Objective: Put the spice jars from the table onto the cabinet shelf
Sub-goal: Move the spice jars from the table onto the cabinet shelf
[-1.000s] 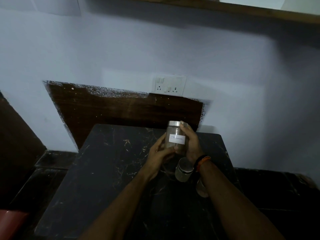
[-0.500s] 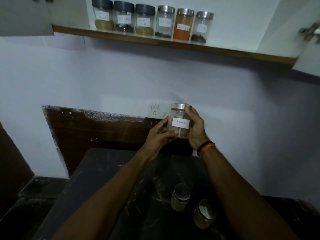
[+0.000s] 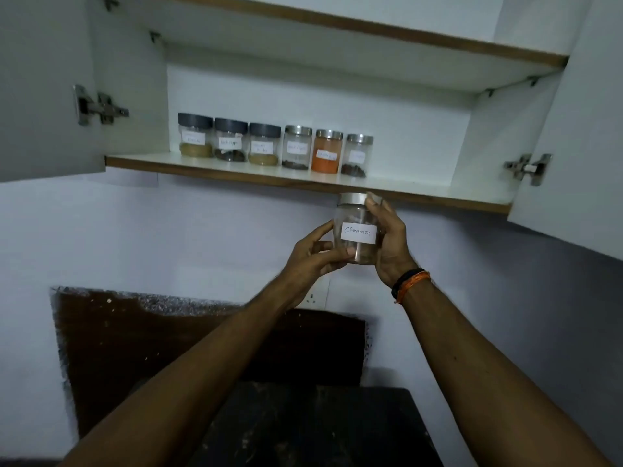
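Note:
Both hands hold a clear spice jar (image 3: 356, 230) with a silver lid and a white label reading "Cinnamon". My left hand (image 3: 312, 256) pinches its lower left side. My right hand (image 3: 387, 242) wraps round its right side, fingertips up at the lid. The jar is upright, just below the front edge of the cabinet shelf (image 3: 236, 171). On that shelf stands a row of several labelled jars (image 3: 274, 146), three with dark lids on the left and three with silver lids on the right. The dark table (image 3: 320, 429) lies below; no jars on it are in view.
Both cabinet doors hang open, the left door (image 3: 47, 85) and the right door (image 3: 573, 129), with metal hinges. An upper shelf (image 3: 371, 48) is above. Bare shelf space (image 3: 421, 187) lies right of the jar row. A wall socket (image 3: 318, 294) sits behind my left wrist.
Both hands have lifted the cinnamon jar from just above the table up to the shelf's front edge. The view has tilted upward, so the two jars left on the table have dropped out of sight.

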Demonstrator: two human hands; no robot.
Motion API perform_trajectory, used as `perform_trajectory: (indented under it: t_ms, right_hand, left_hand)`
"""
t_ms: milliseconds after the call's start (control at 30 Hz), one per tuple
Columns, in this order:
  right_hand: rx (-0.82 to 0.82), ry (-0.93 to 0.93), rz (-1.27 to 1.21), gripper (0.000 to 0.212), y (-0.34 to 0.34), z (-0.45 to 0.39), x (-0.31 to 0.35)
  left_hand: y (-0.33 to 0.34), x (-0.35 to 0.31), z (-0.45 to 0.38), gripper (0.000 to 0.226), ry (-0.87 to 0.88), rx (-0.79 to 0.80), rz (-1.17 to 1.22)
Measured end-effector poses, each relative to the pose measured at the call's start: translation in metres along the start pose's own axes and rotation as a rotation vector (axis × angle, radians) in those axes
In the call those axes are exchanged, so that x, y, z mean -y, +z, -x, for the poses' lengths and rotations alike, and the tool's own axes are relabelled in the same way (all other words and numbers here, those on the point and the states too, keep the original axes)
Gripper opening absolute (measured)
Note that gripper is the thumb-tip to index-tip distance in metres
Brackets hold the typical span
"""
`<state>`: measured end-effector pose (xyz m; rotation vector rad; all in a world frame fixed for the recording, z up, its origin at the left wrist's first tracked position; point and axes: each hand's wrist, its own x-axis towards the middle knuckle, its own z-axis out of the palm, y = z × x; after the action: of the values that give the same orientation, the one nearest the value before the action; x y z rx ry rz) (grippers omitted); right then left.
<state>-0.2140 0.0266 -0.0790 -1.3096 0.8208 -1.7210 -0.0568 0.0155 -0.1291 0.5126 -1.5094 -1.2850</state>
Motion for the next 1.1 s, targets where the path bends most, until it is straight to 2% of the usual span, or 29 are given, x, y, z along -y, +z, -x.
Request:
perform_trajectory:
  t_ms: [100,200,300,367,500,700,933,1100]
  right_hand:
    - [-0.004,-0.059,0.033,0.038,-0.002,-0.012,0.024]
    - [-0.022,-0.097,0.040,0.043,-0.003,-0.024,0.044]
    - [-0.027,-0.132,0.033,0.035,-0.006,-0.037,0.061]
    - [-0.035,-0.145,0.036,0.039,-0.010,-0.044,0.068]
    - [-0.060,-0.163,0.030,0.047,-0.018,-0.056,0.074]
    - [-0.043,-0.173,0.029,0.048,-0.032,-0.070,0.072]
    - [-0.048,-0.181,0.027,0.048,-0.044,-0.086,0.079]
    - [-0.025,-0.196,0.030,0.063,-0.050,-0.101,0.082]
  left_hand:
    - [0.006,-0.023,-0.018,0.068,0.049,0.040,-0.046]
    - [0.012,-0.044,-0.035,0.064,0.093,0.092,-0.101]
    - [0.017,-0.061,-0.053,0.060,0.118,0.138,-0.137]
    - [0.020,-0.068,-0.063,0.059,0.120,0.163,-0.162]
    - [0.024,-0.081,-0.082,0.051,0.118,0.162,-0.213]
    - [0.036,-0.105,-0.110,0.037,0.142,0.138,-0.241]
    - [0.047,-0.129,-0.146,0.043,0.156,0.173,-0.391]
    - [0.053,-0.136,-0.167,0.046,0.105,0.181,-0.364]
